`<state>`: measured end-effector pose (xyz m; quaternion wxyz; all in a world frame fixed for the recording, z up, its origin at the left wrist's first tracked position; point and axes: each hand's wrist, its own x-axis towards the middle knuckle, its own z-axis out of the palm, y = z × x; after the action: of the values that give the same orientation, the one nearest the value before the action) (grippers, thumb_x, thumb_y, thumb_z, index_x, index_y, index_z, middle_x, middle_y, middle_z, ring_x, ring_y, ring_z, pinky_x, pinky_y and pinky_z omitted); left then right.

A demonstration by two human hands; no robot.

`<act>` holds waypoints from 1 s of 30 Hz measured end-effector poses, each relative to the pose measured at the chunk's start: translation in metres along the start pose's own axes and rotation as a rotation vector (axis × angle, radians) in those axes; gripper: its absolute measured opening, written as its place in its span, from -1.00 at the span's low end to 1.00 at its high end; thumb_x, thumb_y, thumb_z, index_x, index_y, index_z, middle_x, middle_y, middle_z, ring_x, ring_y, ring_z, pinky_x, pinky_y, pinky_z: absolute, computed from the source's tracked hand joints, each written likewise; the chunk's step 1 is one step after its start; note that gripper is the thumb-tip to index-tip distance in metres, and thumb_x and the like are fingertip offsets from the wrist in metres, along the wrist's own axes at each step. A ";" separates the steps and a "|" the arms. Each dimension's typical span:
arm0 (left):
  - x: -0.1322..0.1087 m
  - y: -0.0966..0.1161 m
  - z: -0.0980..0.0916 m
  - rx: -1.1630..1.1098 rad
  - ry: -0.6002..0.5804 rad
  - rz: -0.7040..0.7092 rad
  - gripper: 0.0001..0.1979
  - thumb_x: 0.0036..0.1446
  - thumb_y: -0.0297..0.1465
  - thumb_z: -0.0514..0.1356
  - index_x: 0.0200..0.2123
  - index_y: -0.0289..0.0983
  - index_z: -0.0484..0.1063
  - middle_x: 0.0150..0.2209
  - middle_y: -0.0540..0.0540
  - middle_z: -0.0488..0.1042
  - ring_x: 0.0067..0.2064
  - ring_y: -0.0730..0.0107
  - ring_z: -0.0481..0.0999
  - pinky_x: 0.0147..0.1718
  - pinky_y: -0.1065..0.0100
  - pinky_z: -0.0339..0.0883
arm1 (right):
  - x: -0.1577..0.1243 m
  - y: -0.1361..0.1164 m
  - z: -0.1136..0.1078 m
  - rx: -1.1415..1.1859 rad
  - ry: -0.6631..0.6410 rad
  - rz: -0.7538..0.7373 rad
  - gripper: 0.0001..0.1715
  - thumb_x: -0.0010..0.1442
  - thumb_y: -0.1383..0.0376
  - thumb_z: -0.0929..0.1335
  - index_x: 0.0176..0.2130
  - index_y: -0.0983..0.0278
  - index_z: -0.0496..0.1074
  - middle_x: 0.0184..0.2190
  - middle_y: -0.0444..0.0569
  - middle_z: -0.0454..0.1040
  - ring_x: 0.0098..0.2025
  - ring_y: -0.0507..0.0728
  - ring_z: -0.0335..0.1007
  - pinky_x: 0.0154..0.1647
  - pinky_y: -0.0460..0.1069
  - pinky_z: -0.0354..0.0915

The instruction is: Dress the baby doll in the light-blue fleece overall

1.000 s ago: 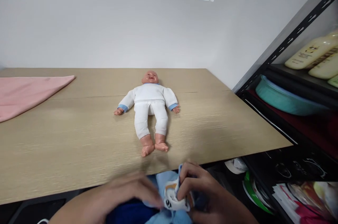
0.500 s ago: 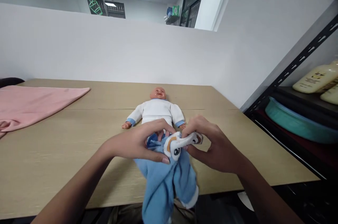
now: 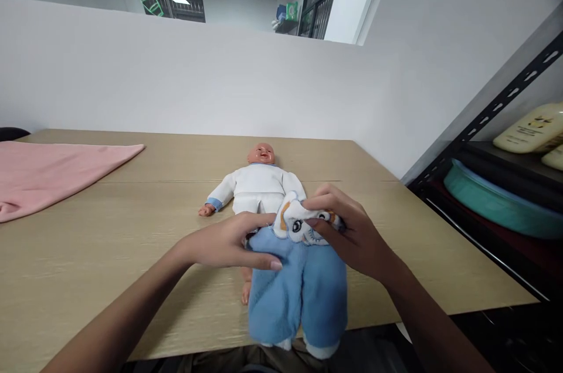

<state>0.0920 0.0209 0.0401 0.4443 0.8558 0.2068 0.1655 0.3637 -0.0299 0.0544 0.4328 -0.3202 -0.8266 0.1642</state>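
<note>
Two hands, tan table, white wall

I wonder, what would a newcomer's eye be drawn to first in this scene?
Probably the soft light-blue trousers with a white cartoon face at the top, held by the left hand and right hand at the front of the pale wood-look table. Behind them, a smiling baby doll in white clothes lies on its back near the middle. Off to the left, a pink cloth is spread on the table.
</note>
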 end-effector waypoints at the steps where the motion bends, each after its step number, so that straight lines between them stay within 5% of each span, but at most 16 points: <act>1: 0.000 -0.001 -0.001 -0.006 -0.009 0.026 -0.55 0.28 -0.06 0.39 0.10 -0.18 0.52 -0.07 -0.05 0.56 0.02 0.15 0.50 -0.02 0.28 0.39 | 0.000 -0.001 -0.001 0.000 -0.019 0.030 -0.86 0.49 0.30 0.38 0.02 0.15 0.51 -0.18 -0.08 0.49 -0.18 0.09 0.44 -0.15 0.00 0.36; 6: 0.005 -0.004 -0.010 -0.040 0.087 0.211 -0.68 0.20 -0.22 0.47 -0.17 -0.20 0.42 0.04 -0.11 0.44 0.12 0.15 0.40 0.17 0.17 0.32 | 0.002 -0.001 -0.006 0.042 -0.096 0.230 -0.81 0.47 0.13 0.41 -0.03 0.18 0.52 -0.29 -0.15 0.53 -0.33 0.04 0.41 -0.31 -0.07 0.34; 9: 0.013 -0.007 -0.017 -0.203 0.104 0.184 -0.64 0.23 -0.24 0.44 -0.25 -0.20 0.28 -0.08 -0.08 0.42 -0.03 0.28 0.42 0.00 0.26 0.38 | 0.011 0.001 -0.005 0.057 -0.108 0.241 -0.73 0.45 0.08 0.42 0.03 0.17 0.52 -0.25 -0.12 0.57 -0.30 0.06 0.45 -0.27 -0.06 0.38; 13: 0.024 -0.009 -0.034 -0.372 -0.023 0.048 -0.55 0.20 -0.28 0.47 0.02 -0.19 0.33 -0.23 0.02 0.45 -0.20 0.38 0.48 -0.23 0.37 0.37 | 0.033 0.003 -0.009 0.083 -0.206 0.222 -0.71 0.45 0.04 0.42 0.00 0.16 0.54 -0.26 -0.14 0.56 -0.32 0.04 0.43 -0.32 -0.08 0.36; 15: 0.029 -0.008 -0.046 -0.288 -0.079 0.004 -0.54 0.22 -0.25 0.46 0.09 -0.19 0.40 -0.24 0.02 0.50 -0.20 0.36 0.49 -0.23 0.37 0.36 | 0.046 0.008 -0.014 0.068 -0.300 0.241 -0.70 0.45 0.03 0.41 -0.02 0.18 0.54 -0.31 -0.18 0.54 -0.36 0.02 0.40 -0.36 -0.10 0.31; 18: 0.032 -0.008 -0.064 -0.101 -0.083 0.070 -0.76 0.31 -0.20 0.39 -0.16 -0.24 0.53 -0.25 0.00 0.48 -0.20 0.37 0.44 -0.22 0.39 0.33 | 0.065 0.021 -0.024 0.003 -0.558 0.199 -0.73 0.40 0.06 0.46 -0.09 0.21 0.55 -0.37 -0.22 0.51 -0.39 0.00 0.36 -0.41 -0.12 0.27; 22: 0.031 -0.014 -0.074 -0.106 -0.132 0.068 -0.77 0.45 -0.22 0.24 0.05 -0.20 0.48 -0.06 -0.06 0.52 -0.07 0.32 0.49 -0.07 0.37 0.39 | 0.080 0.042 -0.023 0.003 -0.917 0.124 -0.65 0.27 0.07 0.55 -0.38 0.23 0.50 -0.53 -0.28 0.39 -0.51 -0.03 0.27 -0.52 -0.13 0.22; 25: 0.028 -0.024 -0.075 -0.105 -0.090 -0.028 -0.69 0.49 -0.12 0.16 0.09 -0.19 0.44 -0.03 -0.07 0.53 -0.02 0.29 0.49 -0.02 0.34 0.42 | 0.084 0.053 -0.012 0.094 -0.794 0.085 -0.76 0.33 0.12 0.51 -0.22 0.25 0.56 -0.30 -0.16 0.55 -0.32 0.03 0.45 -0.28 -0.10 0.41; 30: 0.024 -0.035 -0.081 -0.020 -0.096 -0.134 -0.51 0.12 0.01 0.47 -0.20 -0.28 0.49 -0.36 0.07 0.36 -0.35 0.43 0.34 -0.43 0.44 0.25 | 0.083 0.068 0.007 0.333 -0.485 0.243 -0.60 0.50 0.07 0.34 0.18 0.19 0.54 0.06 -0.03 0.64 0.18 0.16 0.51 0.23 0.05 0.44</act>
<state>0.0672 0.1077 0.0579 0.4724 0.8425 0.2403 0.0963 0.3487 0.0762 0.0641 0.2467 -0.2928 -0.8231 0.4195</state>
